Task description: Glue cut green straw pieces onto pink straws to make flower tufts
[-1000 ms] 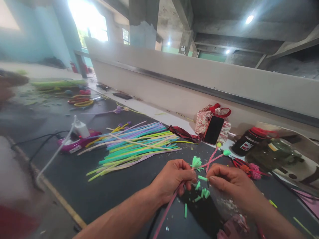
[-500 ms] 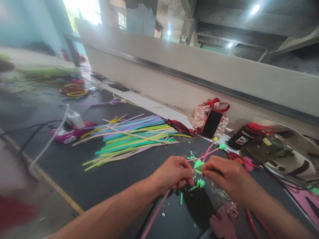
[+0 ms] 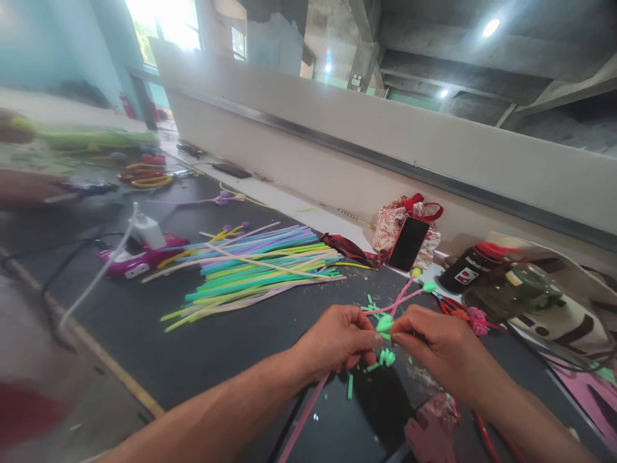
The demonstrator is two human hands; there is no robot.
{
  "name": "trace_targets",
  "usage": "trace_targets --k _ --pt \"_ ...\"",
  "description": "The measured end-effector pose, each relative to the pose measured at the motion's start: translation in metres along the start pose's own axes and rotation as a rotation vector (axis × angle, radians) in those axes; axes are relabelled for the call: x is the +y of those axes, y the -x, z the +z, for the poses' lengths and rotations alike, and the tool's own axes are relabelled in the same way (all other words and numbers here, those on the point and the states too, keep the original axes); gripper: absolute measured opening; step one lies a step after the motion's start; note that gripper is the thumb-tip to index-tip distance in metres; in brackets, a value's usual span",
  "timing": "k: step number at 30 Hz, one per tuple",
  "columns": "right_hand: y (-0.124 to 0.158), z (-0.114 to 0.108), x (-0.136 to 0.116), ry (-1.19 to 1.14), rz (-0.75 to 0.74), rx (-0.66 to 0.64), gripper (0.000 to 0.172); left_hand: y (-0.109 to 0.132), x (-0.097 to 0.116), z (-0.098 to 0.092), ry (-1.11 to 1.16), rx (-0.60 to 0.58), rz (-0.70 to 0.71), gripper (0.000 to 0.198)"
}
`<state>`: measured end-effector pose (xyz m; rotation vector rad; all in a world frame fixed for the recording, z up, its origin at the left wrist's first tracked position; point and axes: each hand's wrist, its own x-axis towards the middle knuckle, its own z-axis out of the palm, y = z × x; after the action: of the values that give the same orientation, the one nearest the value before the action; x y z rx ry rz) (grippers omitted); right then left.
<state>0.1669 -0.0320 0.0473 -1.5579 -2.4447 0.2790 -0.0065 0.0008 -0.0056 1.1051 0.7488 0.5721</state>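
Note:
My left hand is closed in a pinch on a small mint-green flower-like head of bent chenille pieces. From beneath this hand a pink chenille stem runs down toward the front edge. My right hand is closed too, thumb and forefinger pinching the green head's right side. Its exact grip point is partly hidden by the fingers. Just below lie a cluster of short green curls and a cut green piece. Behind the hands, two pink stems rest with a green tip and a yellow tip.
Many pastel chenille stems lie left of centre, beside a purple power strip. A phone leans on a patterned bag. Rightward stand a black bottle and red-handled pliers. Another person's hand shows at far left.
Both my hands stay almost in place, and the green head has turned slightly between the fingers. At far left, another person's hand with a dark tool has come into view.

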Motion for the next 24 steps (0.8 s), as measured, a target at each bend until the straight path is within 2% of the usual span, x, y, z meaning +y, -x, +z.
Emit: trace_targets --k 4,24 --pt "0.002 0.004 0.003 0.012 -0.015 0.055 0.014 -0.002 -0.001 0.001 -0.018 0.008 0.017 0.012" --pt "-0.003 0.014 0.009 0.194 -0.154 0.157 0.015 0.000 0.001 0.001 -0.239 0.075 0.063 0.009"
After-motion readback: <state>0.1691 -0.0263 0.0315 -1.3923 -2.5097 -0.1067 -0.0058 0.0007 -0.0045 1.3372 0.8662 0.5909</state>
